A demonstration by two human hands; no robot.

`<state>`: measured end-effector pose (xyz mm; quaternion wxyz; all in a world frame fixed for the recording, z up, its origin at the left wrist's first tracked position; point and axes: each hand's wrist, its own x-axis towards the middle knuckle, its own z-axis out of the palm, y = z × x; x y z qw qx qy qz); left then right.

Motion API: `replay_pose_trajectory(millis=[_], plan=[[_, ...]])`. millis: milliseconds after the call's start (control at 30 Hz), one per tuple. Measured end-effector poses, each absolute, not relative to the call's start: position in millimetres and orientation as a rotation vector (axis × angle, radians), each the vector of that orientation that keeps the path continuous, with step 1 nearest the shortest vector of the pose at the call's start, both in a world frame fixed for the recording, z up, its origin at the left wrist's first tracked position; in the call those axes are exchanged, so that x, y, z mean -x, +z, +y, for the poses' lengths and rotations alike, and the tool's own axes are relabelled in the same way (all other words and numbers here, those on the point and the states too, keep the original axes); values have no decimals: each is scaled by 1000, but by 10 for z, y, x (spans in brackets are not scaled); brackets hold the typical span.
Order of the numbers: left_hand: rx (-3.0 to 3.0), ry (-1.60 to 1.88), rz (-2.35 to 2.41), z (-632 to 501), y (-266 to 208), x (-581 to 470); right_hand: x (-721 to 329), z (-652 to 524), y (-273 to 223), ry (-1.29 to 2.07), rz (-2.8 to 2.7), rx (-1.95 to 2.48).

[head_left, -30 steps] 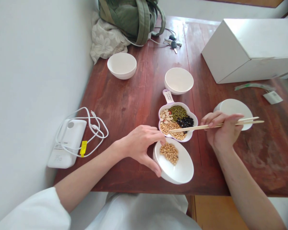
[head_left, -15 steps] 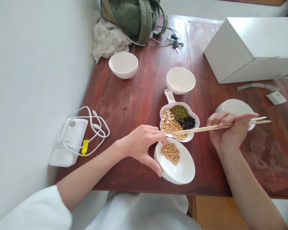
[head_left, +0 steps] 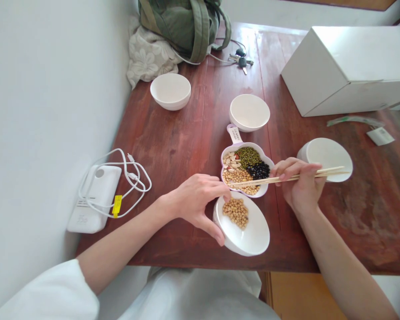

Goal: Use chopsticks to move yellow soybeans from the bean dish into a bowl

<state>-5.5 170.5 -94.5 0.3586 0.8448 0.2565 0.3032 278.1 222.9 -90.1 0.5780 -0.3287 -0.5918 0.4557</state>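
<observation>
My left hand (head_left: 203, 204) grips the rim of a white bowl (head_left: 258, 235), which is tilted on the table near its front edge. Soybeans (head_left: 236, 213) lie in that bowl. Between the fingers of my right hand (head_left: 300, 180) is a pair of chopsticks (head_left: 266, 181), their tips over the soybeans in a flower-shaped dish (head_left: 262, 191) with a purple rim. Green mung beans (head_left: 248, 157), black beans (head_left: 258, 170) and pale peanuts (head_left: 230, 161) fill the dish's other parts. Whether the tips pinch a bean is too small to tell.
White bowls stand at the back left (head_left: 170, 91), behind the dish (head_left: 250, 112) and to the right (head_left: 330, 160). A power bank (head_left: 96, 200) with a cable lies at the left wall. Farther back are a green bag (head_left: 173, 26), keys (head_left: 242, 61) and a white box (head_left: 320, 75).
My right hand has moved left with the chopsticks, so their tips are farther left over the soybeans in the dish. My left hand stays on the bowl.
</observation>
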Motion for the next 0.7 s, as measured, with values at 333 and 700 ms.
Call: replay_pose_trajectory(millis=[333, 700], plan=[[-2178, 787, 664, 1699, -946, 57, -2819, 2291, -841, 950, -1247, 856], [-2177, 761, 682, 1697, -958, 61, -2766, 2222, -886, 1090, -1306, 786]])
